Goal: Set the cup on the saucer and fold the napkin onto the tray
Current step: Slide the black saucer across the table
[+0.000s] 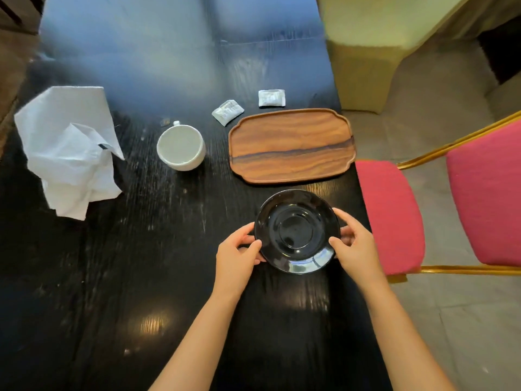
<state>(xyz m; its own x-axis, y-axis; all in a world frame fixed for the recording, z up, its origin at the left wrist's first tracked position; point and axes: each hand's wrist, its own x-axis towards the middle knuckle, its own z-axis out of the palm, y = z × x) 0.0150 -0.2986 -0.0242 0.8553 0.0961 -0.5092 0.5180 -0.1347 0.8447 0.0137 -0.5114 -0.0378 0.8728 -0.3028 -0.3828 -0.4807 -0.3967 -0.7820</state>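
A person is gripping a black saucer [297, 231] by its rim with both hands at a dark table [169, 249], the left hand [238, 256] pinching the near-left edge and the right hand [353, 248] clasping the opposite edge. Whether the saucer is resting on the table or lifted just clear is not showing. The empty cup [181, 147] is standing well beyond the left hand, the crumpled napkin [70, 150] farther out to that side, and the bare tray [291, 145] is lying just beyond the saucer, with two packets [227, 112] past it. The glossy rim is looking slippery; a loose pinch could be letting it tilt or drop. The table edge is running just beside the right hand, so a sideways drift could be sending the saucer off.
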